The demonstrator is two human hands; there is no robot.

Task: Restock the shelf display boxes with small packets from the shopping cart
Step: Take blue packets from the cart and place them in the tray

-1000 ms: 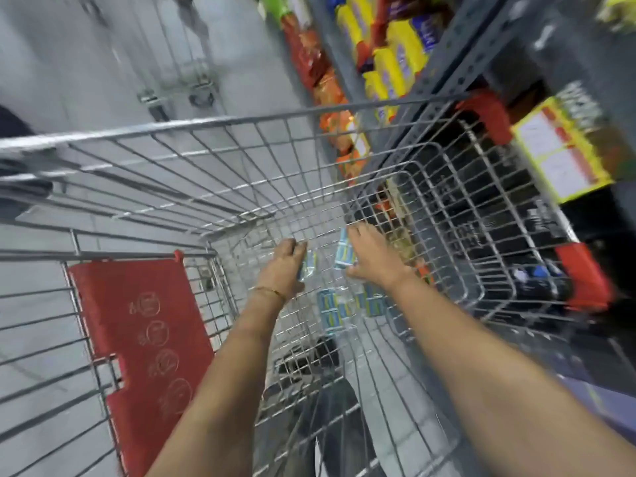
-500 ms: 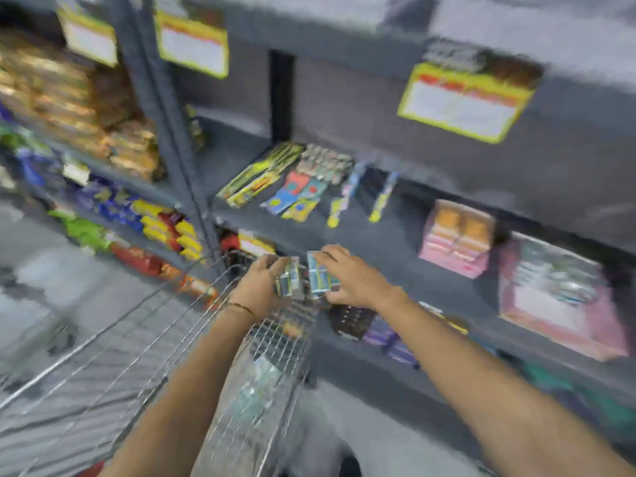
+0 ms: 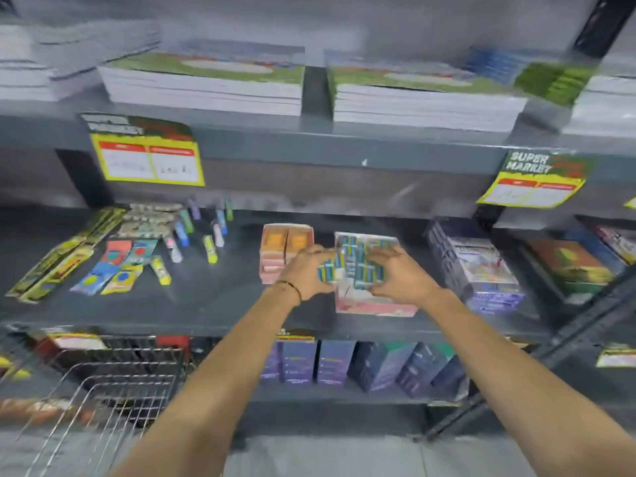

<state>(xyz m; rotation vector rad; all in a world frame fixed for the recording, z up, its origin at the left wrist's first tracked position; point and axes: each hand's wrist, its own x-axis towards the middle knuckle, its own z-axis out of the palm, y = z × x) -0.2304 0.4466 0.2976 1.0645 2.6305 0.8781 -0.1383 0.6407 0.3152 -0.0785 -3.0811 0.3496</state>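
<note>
Centre of frame: we see a bunch of small blue-and-white packets (image 3: 347,266) held over the pink display box (image 3: 375,306), count unclear from blur, more than ten. Left hand (image 3: 308,270) has fingers curled closed around one cluster of packets; right hand (image 3: 401,275) has fingers bent around a second cluster, thumb low by the box front. The two clusters touch each other. Box already has packets standing in its back part.

Just left of it, touching or nearly so, one second display box (image 3: 280,249) with orange tops, partly behind the left hand. So two pink display boxes in all. Right of centre, one purple-printed carton (image 3: 481,270), then flat book-like packs at the right edge.

Left half of the shelf (image 3: 213,297): loose pens or markers, roughly ten, plus flat carded items, count unclear. Shelf is dark grey metal.

Upper shelf: four or so stacks of notebooks (image 3: 206,87). Two yellow price tags (image 3: 148,156) hang from its edge, one upper left, one upper right.

Lower shelf: about five dark purple boxes (image 3: 344,366). Bottom left: wire shopping cart (image 3: 113,390), one. Grey floor at the bottom edge.
</note>
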